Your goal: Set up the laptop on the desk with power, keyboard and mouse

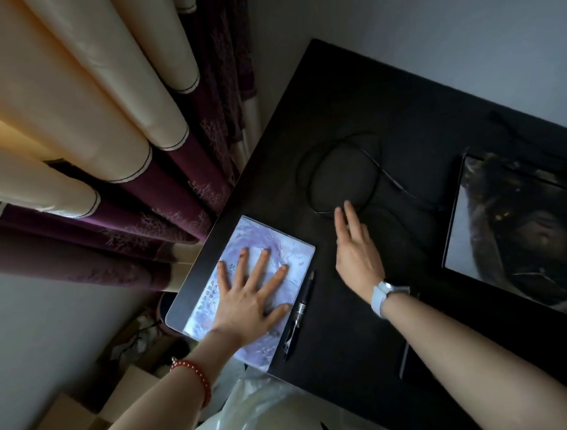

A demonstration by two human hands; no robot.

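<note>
A dark desk (334, 90) fills the right of the head view. My left hand (250, 292) lies flat with fingers spread on a pale purple patterned notebook (297, 256) at the desk's near left corner. My right hand (356, 244) hovers flat and open over the desk, fingertips at a looped black cable (309, 167). A large pad with a dark picture (493, 223) lies at the right. No laptop, keyboard or mouse is clearly visible.
A black pen (302, 309) lies just right of the notebook. A dark flat object (406, 359) sits near the front edge under my right forearm. Curtains (106, 125) hang left of the desk. Cardboard boxes (89, 415) and a plastic bag (263, 413) sit below.
</note>
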